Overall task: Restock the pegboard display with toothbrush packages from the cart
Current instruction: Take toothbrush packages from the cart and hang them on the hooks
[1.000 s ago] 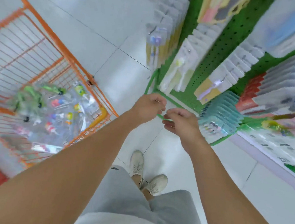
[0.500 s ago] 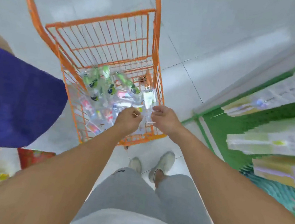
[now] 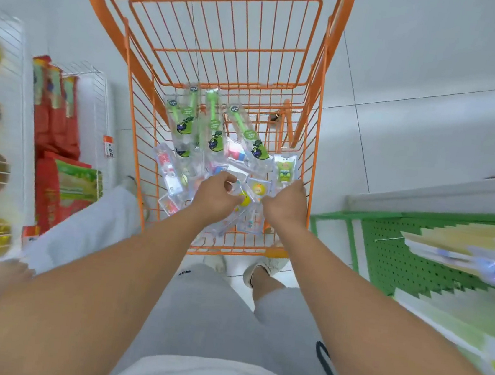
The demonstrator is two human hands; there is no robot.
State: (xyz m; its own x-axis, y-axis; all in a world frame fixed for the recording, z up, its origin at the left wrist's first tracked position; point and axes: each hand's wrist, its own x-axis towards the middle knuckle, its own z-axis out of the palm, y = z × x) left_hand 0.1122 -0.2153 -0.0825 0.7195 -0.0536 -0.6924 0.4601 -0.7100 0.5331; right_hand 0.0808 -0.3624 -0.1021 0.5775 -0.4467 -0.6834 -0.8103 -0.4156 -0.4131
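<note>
Both hands are reaching down into the orange wire cart (image 3: 312, 139), right over the pile of toothbrush packages (image 3: 214, 143) lying loose on the cart bottom. Left hand (image 3: 215, 197) is curling its fingers w/ thumb tucked in, knuckles up, touching a clear blister pack (image 3: 246, 198) w/ a yellow round figure inside; looks like a pinch on its edge, but fingertips are hidden so can't tell for sure. Right hand (image 3: 285, 205) is also curled, near the cart's right wall, fingers bent over the lower end of a green-carded package (image 3: 285, 168); whether it's actually gripping it can't be told either. Green-handled brushes in clear packs are lying fanned toward the far side of the cart, pink/red ones toward the left. Green pegboard display (image 3: 392, 262) is standing to the right, w/ blurred packages hanging on it. Wire shelf (image 3: 7, 117) w/ jars and red bags is sitting at left, on a white tile floor (image 3: 425, 53). Person's grey shorts and pale shoes are showing below.
</note>
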